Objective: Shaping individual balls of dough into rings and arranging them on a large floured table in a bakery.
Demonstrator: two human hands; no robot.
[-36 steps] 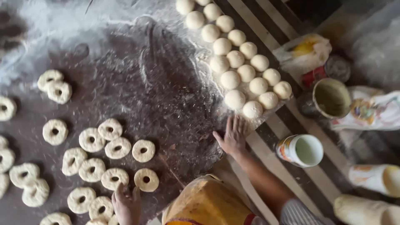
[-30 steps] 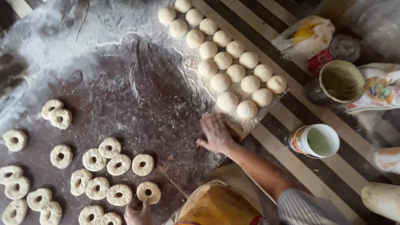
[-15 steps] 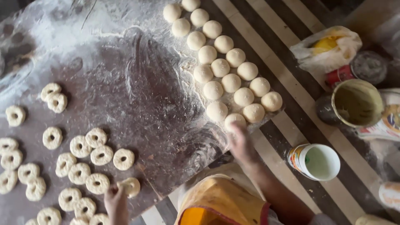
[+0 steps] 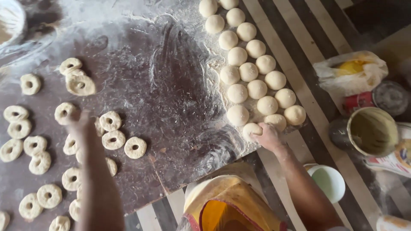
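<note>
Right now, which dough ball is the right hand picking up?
Find the dark floured board, then the double row of round dough balls along its right edge. The grasped ball sits at the near end, the only one with the right hand on it.

Eighteen dough balls [image 4: 257,89], about twenty-two dough rings [image 4: 113,139].

— What moved? 
— The right hand [image 4: 267,136], lying flat on the floured dark board [image 4: 141,68] a second ago, now closes its fingers around the nearest pale round dough ball [image 4: 251,129], lower centre-right of the frame.
— And the other?
— The left hand [image 4: 79,124] rose from the bottom edge to mid-left, among the ring-shaped dough pieces [image 4: 113,139].
</note>
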